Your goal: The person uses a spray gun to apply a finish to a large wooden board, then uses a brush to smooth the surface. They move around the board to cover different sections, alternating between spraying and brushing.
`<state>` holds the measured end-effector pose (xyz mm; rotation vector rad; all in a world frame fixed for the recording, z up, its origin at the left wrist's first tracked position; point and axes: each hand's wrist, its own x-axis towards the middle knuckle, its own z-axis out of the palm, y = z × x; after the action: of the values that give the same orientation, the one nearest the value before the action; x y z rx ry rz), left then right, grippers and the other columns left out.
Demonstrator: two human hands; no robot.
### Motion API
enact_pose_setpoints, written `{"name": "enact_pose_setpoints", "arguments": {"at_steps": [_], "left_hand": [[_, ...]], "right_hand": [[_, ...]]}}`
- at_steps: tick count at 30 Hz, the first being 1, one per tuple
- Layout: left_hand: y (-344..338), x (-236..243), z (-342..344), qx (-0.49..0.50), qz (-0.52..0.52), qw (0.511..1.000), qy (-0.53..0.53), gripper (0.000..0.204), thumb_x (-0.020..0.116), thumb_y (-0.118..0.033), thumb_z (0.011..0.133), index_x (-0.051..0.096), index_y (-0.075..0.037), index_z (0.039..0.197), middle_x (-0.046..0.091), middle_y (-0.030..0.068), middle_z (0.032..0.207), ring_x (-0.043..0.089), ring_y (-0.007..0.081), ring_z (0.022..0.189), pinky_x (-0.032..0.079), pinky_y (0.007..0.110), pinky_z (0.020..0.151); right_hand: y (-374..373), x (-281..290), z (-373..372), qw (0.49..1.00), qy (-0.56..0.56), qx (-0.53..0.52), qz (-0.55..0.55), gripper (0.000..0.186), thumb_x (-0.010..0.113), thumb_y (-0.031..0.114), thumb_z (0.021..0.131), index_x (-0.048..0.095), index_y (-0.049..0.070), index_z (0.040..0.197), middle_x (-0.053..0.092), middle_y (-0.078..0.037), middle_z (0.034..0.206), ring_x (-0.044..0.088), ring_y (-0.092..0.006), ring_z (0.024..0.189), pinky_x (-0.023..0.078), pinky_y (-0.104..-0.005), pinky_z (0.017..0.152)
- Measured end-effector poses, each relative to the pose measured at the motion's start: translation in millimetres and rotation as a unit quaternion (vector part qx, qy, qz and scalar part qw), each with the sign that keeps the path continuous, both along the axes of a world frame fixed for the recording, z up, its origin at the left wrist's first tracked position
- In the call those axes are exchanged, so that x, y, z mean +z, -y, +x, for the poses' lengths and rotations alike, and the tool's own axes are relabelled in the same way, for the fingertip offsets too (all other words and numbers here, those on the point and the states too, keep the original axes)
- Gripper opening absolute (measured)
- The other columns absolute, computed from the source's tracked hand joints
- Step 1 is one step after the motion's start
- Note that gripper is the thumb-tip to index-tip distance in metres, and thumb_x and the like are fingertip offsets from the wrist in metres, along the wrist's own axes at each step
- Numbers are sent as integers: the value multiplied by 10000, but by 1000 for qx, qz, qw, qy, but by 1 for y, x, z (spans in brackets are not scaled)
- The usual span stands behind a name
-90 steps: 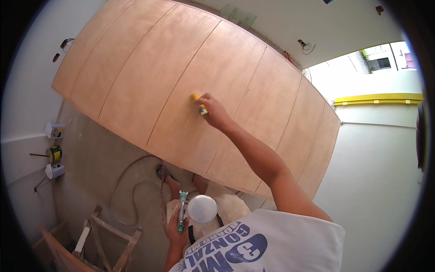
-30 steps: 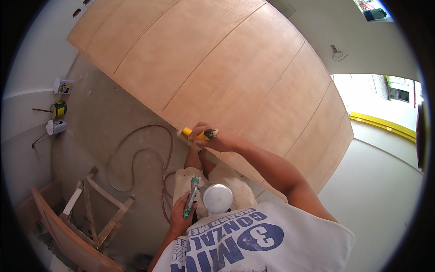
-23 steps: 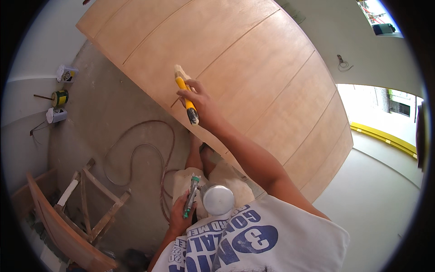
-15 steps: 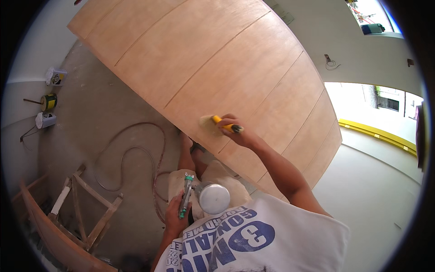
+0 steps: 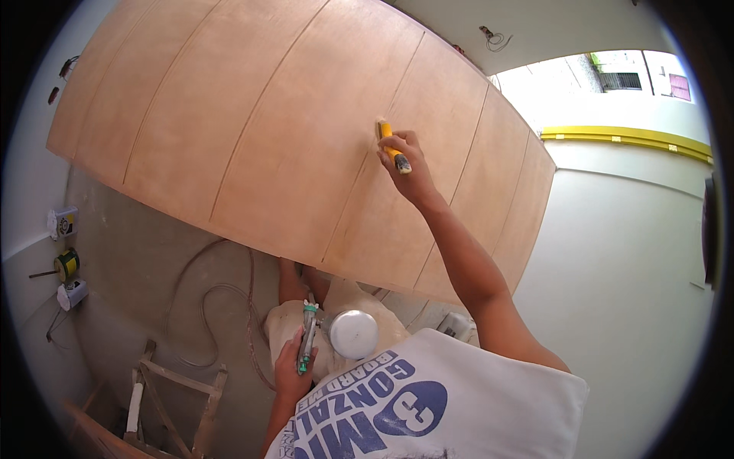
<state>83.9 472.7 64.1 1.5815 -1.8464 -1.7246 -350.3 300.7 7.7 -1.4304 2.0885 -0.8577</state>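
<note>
A pale reddish wooden panel [image 5: 275,168] with long parallel grooves fills the upper middle of the view. My right hand [image 5: 407,168] grips a yellow-handled brush [image 5: 386,134], its bristle end at the panel beside a groove, right of the centre. Low in front of my body, my left hand [image 5: 292,366] is closed round a spray gun [image 5: 308,329] with green fittings and a round silver cup [image 5: 354,333].
Three cans [image 5: 67,264] line the left wall. Hoses [image 5: 248,302] snake over the concrete floor [image 5: 130,237]. A wooden stand [image 5: 176,382] sits lower left. A yellow rail [image 5: 619,138] runs below the bright opening at right.
My right hand has swung from the panel's near edge up onto its face with the brush. The view has turned, shifting the panel left. My left hand still holds the spray gun.
</note>
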Motion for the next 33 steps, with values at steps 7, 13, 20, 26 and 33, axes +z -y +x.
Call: {"name": "enact_pose_setpoints", "arguments": {"at_steps": [7, 13, 20, 26, 33], "left_hand": [[3, 12, -3, -55, 12, 998, 10, 586, 772, -159, 929, 567, -11, 1458, 688, 239, 1070, 699, 391, 946, 551, 432, 838], [8, 16, -10, -47, 22, 999, 16, 587, 762, -147, 939, 558, -7, 1472, 681, 217, 1029, 693, 356, 908, 541, 406, 812], [23, 24, -38, -40, -17, 999, -7, 598, 769, -103, 922, 557, 1, 1471, 665, 190, 957, 672, 332, 828, 533, 398, 769], [49, 18, -53, -52, -23, 998, -28, 606, 775, -102, 915, 554, 16, 1466, 680, 193, 978, 691, 317, 842, 538, 396, 749], [91, 0, -76, -107, -48, 993, -21, 618, 796, -151, 901, 564, 21, 1447, 676, 205, 986, 691, 355, 832, 546, 409, 732]], "right_hand": [[-177, -35, 146, 846, 476, -46, 237, 315, 788, 127, 942, 638, 97, 1217, 584, -116, 1192, 598, -240, 1127, 534, -384, 951], [-80, -45, 68, 984, 119, -126, -30, 287, 752, 125, 962, 621, 63, 1211, 527, -215, 1247, 589, -384, 1105, 504, -415, 967], [-123, -12, 98, 954, 259, -66, 138, 241, 754, 146, 957, 666, 113, 1179, 579, -194, 1204, 611, -349, 1130, 503, -433, 987], [1, -50, -27, 953, 221, -198, 66, 257, 785, 101, 907, 684, 43, 1136, 677, -203, 1054, 697, -316, 971, 546, -434, 838], [149, -59, -197, 936, -126, -206, -255, 250, 779, 92, 876, 699, 27, 1104, 622, -217, 1107, 685, -334, 885, 556, -412, 811]]}}
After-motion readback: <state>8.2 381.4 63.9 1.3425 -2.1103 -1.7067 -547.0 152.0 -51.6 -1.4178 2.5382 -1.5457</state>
